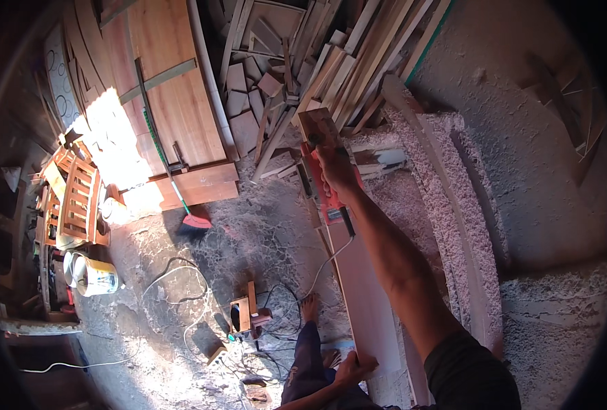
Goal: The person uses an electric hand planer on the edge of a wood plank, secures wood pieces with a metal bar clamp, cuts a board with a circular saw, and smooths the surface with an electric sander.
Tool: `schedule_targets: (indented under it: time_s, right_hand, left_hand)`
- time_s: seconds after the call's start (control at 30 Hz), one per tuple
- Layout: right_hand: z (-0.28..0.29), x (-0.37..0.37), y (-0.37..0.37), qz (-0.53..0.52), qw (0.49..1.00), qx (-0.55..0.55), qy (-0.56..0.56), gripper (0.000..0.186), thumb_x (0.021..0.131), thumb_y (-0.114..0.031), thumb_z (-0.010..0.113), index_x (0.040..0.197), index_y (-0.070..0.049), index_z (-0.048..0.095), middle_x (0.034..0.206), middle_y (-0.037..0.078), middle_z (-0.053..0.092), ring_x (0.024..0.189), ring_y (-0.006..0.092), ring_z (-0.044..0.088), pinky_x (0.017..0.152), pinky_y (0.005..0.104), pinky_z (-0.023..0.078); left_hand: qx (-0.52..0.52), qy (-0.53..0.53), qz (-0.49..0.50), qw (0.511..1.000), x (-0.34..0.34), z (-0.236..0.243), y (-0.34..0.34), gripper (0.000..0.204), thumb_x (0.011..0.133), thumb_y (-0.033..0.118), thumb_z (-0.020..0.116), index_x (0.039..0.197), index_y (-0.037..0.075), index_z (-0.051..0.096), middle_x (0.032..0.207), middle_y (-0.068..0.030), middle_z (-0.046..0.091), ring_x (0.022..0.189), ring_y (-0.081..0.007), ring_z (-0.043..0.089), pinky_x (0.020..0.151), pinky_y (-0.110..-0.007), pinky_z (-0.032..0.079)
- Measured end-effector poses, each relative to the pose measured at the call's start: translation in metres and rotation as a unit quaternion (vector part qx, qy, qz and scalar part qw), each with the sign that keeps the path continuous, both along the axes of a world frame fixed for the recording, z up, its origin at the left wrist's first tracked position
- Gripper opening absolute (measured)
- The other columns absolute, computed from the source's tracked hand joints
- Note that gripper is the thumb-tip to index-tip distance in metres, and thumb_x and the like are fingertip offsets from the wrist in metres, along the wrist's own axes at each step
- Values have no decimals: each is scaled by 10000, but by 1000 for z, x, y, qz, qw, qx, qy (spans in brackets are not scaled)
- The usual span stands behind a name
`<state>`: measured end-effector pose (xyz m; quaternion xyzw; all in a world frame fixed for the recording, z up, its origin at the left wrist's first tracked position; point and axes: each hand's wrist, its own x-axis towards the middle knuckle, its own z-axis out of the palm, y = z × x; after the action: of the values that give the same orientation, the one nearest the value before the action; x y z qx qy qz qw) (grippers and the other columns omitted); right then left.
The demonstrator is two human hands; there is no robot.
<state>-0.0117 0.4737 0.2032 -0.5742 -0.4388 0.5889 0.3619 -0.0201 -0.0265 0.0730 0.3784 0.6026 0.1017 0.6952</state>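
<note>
1. Two hands show in my head view, well apart: the right hand (334,167) reaches far out ahead, while the left hand (353,370) sits low, close to the body.
2. One relation matters most to me: the board (366,294) runs lengthwise away from the person, its far end leaning slightly to the left, and the hands are at opposite ends of that long axis.
3. Nearest the far end is the right hand, closed firmly around the top of a red power tool (331,198). I see the tool on the far stretch of the board, its length roughly in line with it.
4. At the near end, the left hand meets the board's left edge with bent fingers; from here I cannot tell whether it clamps or merely steadies.
5. Pale, pinkish and flat, the board looks smooth along the stretch I can see, with a straight left edge; the right forearm (399,263) hides part of its right side.
6. Behind the tool, a pale cord (333,255) drops left off the board toward the floor (249,219), and fluffy shavings (432,198) lie heaped to the right.
</note>
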Motion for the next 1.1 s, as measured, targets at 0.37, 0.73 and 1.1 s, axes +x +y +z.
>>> schedule_targets:
  time_s: [0.37,0.73,1.1]
  right_hand:
    - [22,56,-99,-28,999,-36,-6,485,1001,-562,490,1111,-111,629,556,-4,470,391,113,473,348,296,368]
    - [4,182,-503,-33,982,-125,-134,587,942,-637,528,887,-65,646,583,57,600,496,179,624,460,348,469]
    - [7,211,-655,-42,984,-53,-165,683,908,-706,519,929,-32,627,598,56,583,554,171,609,468,333,432]
  left_hand:
    - [157,40,41,986,-2,-8,-5,615,869,547,712,1021,-35,582,902,-184,671,829,-287,666,767,-408,528]
    - [311,95,211,922,-31,-32,12,572,985,467,557,1277,-14,458,1183,-126,467,1055,-224,430,900,-334,376]
    - [305,48,114,944,46,76,-34,1017,692,495,846,1456,34,358,1438,-207,414,1383,-396,320,1153,-479,285]
